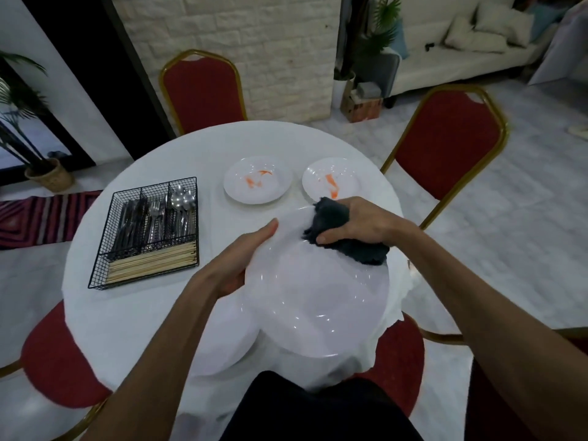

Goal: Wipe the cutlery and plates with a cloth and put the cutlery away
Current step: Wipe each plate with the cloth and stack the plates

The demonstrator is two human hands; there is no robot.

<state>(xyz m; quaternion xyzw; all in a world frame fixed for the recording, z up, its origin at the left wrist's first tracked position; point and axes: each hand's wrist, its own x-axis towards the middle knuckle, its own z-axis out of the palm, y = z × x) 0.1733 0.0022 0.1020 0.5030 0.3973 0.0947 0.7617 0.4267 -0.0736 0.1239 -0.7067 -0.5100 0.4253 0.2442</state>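
Two hands work on a large white plate (318, 297) raised over the near edge of the round white surface (133, 313). Left hand (235, 265) has its grip clamped on the plate's left rim; right hand (359, 226) has its grip closed around a dark cloth (334, 230) pressed against the plate's far rim. Beyond the plate lie two orange-smeared plates (257, 179). Left of it, a black wire cutlery basket (148, 230) sits on the surface, holding cutlery and chopsticks.
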